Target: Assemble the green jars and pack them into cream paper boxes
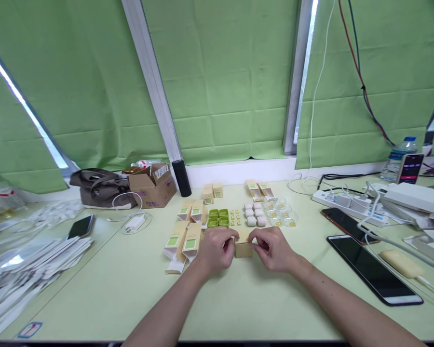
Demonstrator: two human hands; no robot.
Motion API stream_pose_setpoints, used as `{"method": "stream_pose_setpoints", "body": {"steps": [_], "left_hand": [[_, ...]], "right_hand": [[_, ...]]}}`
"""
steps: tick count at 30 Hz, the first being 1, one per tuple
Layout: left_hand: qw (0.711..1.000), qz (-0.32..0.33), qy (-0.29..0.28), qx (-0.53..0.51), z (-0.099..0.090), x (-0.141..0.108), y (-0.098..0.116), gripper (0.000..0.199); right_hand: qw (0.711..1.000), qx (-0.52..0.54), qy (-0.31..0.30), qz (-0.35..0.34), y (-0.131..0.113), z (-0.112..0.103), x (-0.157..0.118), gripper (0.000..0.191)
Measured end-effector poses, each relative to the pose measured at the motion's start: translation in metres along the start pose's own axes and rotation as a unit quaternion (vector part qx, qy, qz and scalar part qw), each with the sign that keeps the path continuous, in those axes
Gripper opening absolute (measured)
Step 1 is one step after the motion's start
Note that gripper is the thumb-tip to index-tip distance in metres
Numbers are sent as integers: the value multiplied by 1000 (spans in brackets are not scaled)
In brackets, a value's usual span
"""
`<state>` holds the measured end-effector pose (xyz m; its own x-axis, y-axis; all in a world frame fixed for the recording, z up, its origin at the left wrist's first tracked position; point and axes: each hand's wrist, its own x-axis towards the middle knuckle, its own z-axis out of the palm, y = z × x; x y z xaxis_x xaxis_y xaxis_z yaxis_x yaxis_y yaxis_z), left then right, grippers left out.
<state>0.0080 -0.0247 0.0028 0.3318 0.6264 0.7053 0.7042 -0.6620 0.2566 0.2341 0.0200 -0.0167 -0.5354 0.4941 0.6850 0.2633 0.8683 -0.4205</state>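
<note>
A small tan cardboard box (243, 249) rests on the table between my two hands. My left hand (219, 248) pinches its left edge near the top. On the other side, my right hand (271, 248) has thumb and forefinger closed at the box's right edge. Open tan boxes with green labels (191, 242) lie to the left. Beyond my hands sit green square trays (213, 222), small yellow pieces (235, 217), white rounded blocks (251, 221) and clear plastic cups (290, 220) with yellow centres. The box's inside is hidden.
Farther back are more tan boxes (217, 191), a black cylinder (181, 178), a brown carton (155, 189) and a grey bag (103, 190). White strips (47, 255) cover the left side. Phones (372, 267), cables and a power strip (350, 206) lie right.
</note>
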Motion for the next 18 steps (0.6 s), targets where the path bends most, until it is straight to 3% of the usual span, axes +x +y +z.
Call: {"method": "stream_pose_setpoints", "body": {"steps": [3,8,12,18], "left_hand": [[995,-78,35,58,1,1,0,36],[974,-166,-33,151,2,3,-1,37],[974,-166,-50,147,2,2,1,27],[983,-133,-61,114,1,3,4,23]], "right_hand": [[999,-1,-34,27,1,-3,0,24],[996,-23,-54,63,5,-6,2,29],[991,-61,-58,100,11,-4,4,26],[963,-139,-73,221,15,0,10,16]]}}
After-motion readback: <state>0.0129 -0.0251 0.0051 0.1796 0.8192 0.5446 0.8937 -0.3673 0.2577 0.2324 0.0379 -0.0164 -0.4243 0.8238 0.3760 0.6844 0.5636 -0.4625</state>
